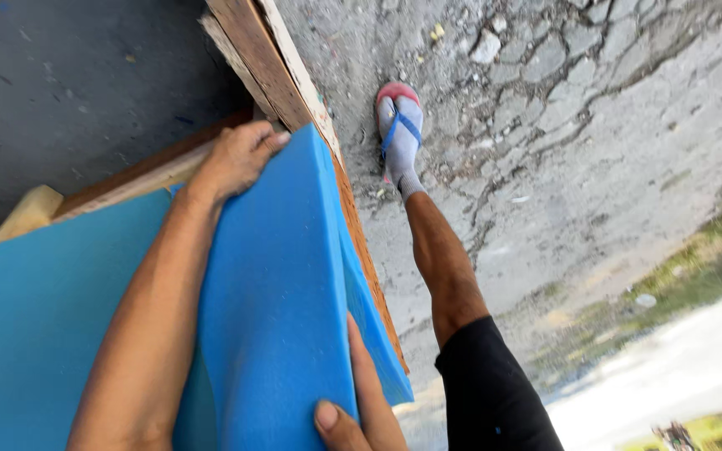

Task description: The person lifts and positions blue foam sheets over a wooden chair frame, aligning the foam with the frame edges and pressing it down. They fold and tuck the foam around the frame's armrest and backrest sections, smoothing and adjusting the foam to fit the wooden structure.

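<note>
View from my head camera, tilted. My left hand [240, 157] lies with fingers curled over the far corner of a thick bright-blue foam sheet [282, 309], gripping its top edge where it meets a weathered brown wooden frame [271, 71]. My right hand [359, 411] clasps the near edge of the same foam sheet, thumb on the upper face and fingers along the side. The foam sheet is raised and bowed between my two hands, above a second flat blue foam layer [35, 317] lying inside the wooden frame. A pale yellow foam offcut [28, 213] rests against the frame's inner rail. Beyond the frame, my leg in black shorts [495, 392] stands on cracked grey concrete ground [595, 125], the foot in a grey sock and blue-strapped sandal [400, 134].
</note>
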